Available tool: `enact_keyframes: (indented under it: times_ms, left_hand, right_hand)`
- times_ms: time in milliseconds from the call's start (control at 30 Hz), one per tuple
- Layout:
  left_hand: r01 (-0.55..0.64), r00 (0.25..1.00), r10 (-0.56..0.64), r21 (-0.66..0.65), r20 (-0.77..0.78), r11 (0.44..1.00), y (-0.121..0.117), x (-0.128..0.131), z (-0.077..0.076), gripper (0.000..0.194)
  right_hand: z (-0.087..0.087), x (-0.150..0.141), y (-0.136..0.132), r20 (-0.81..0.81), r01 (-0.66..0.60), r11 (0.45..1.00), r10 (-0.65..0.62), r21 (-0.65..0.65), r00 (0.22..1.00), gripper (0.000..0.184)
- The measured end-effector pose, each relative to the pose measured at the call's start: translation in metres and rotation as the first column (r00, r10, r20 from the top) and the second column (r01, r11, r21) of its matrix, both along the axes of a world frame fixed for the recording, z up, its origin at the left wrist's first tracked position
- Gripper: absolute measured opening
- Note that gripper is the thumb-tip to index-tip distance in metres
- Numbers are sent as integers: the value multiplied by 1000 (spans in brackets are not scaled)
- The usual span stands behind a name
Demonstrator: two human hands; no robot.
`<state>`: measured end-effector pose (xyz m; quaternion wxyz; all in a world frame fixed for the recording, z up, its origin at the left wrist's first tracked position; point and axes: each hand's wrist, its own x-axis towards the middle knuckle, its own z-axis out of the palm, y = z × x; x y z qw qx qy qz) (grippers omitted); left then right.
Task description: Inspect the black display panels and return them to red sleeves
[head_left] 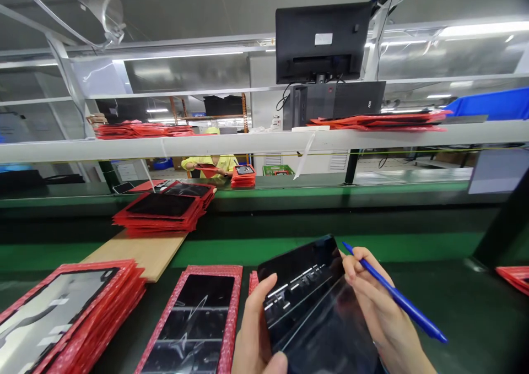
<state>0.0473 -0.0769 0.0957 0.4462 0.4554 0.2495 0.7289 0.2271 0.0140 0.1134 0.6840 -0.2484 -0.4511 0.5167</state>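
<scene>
My left hand (258, 330) grips a glossy black screen panel (300, 277) by its left edge, thumb and fingers closed around it. A clear film (330, 330) seems to lie loose over the lower part of the panel. My right hand (376, 302) has a blue pen (400, 302) between its fingers, and its fingertips also touch the panel's right edge. Left of my hands, a black screen in red bubble wrap (194, 308) lies on the bench. Farther left is a stack of red bubble-wrap sleeves (103, 308) with a silver-backed panel (53, 308) on top.
A wooden board (152, 247) bears another stack of red-wrapped screens (165, 209). Across the green bench (446, 247), a person in yellow (212, 162) handles a red sleeve. Overhead, a white shelf (231, 144) carries red sleeves, a monitor (322, 43) and a blue bin (491, 104).
</scene>
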Motion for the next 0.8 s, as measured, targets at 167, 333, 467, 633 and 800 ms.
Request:
enact_keyframes:
  times_ms: [167,333,467,633,800]
  left_hand:
    - [234,960,-221,-55,172,971,3,-1,19,53]
    - [281,917,-211,-173,339,944,4,-3,31,61]
    - [276,917,-178,-244,357,929,5,-2,38,65]
    - [201,936,-103,-271,337,941,12,-3,37,54]
    - [150,962,-73,-285,262,947,17,-5,30,55]
  right_hand:
    - [-5,2,6,-169,-9,972,-32,-234,985,43]
    - [-6,4,13,-307,-39,949,-62,-313,950,42]
    - [-4,5,16,-365,-126,962,30,-243,931,33]
    - [-7,5,22,-377,-175,955,74,-240,923,29]
    - [-14,4,31,-355,-206,929,89,-308,931,32]
